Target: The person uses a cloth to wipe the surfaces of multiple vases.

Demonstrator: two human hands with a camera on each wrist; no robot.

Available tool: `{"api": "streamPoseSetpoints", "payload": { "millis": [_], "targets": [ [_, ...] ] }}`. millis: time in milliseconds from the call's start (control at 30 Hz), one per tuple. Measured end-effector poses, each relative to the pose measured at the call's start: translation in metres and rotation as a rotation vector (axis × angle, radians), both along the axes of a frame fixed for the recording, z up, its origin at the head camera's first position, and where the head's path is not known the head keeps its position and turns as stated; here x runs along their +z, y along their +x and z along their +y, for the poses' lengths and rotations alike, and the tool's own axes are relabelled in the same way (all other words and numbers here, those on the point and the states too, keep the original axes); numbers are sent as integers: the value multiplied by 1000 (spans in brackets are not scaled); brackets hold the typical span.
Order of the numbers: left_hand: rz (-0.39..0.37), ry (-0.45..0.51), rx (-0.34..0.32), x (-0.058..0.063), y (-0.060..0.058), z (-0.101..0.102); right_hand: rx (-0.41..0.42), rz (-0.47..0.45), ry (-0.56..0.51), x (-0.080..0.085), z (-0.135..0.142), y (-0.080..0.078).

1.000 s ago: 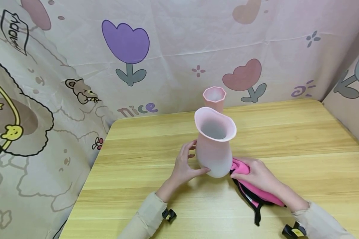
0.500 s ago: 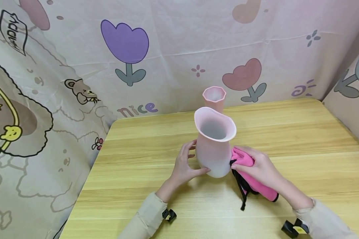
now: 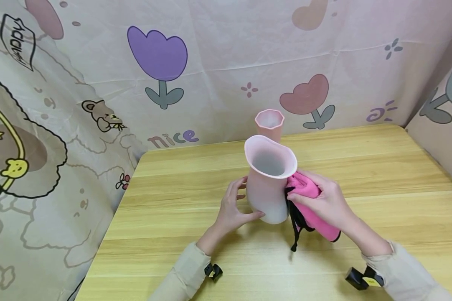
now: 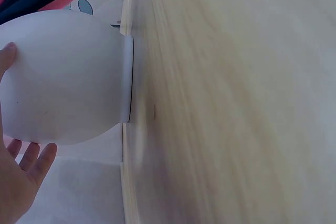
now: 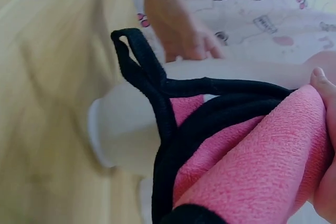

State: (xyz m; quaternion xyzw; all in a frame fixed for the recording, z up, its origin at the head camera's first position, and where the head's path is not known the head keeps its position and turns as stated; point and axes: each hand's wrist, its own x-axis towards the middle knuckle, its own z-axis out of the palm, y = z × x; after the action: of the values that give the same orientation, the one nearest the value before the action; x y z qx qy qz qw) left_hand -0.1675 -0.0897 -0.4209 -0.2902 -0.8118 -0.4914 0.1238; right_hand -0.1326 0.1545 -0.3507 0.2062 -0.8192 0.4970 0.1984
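Note:
A pale pink-to-white vase [image 3: 269,194] with a flared, wavy rim stands upright on the table. My left hand [image 3: 231,211] holds its lower left side, thumb at the front and fingers round the back; in the left wrist view the thumb and fingertips lie on the frosted body of the vase [image 4: 63,77]. With my right hand [image 3: 333,205] I grip a bunched pink cleaning cloth [image 3: 320,223] against the vase's right side, just below the rim. The cloth [image 5: 252,161] has black edging and a black hanging loop, which dangles beside the vase in the right wrist view.
Directly behind the vase stands a second, slimmer pink vase [image 3: 270,127] with a faceted rim, its lower part hidden. The wooden table [image 3: 173,179] meets a printed fabric backdrop [image 3: 222,75] at its back and sides.
My right hand has slid the cloth upward along the vase's right side, from near the base to below the rim, lifting its loop. The left hand and the vase have stayed put.

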Motion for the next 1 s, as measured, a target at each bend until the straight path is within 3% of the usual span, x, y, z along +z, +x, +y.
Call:
{"api": "streamPoseSetpoints", "payload": {
  "millis": [300,667,867,933,1000],
  "targets": [
    [3,-1,11,-1,0,0,-14,84,-144,21,-11,-2],
    [16,-4,7,-2,-1,0,-27,169,-279,23,-13,-1],
    [49,-14,-2,0,2,1,-14,262,-392,24,-6,1],
    [54,-26,12,2,4,3,-23,280,-403,22,-3,1],
    [68,-60,66,5,8,6,-31,280,-394,18,0,1]
  ]
}}
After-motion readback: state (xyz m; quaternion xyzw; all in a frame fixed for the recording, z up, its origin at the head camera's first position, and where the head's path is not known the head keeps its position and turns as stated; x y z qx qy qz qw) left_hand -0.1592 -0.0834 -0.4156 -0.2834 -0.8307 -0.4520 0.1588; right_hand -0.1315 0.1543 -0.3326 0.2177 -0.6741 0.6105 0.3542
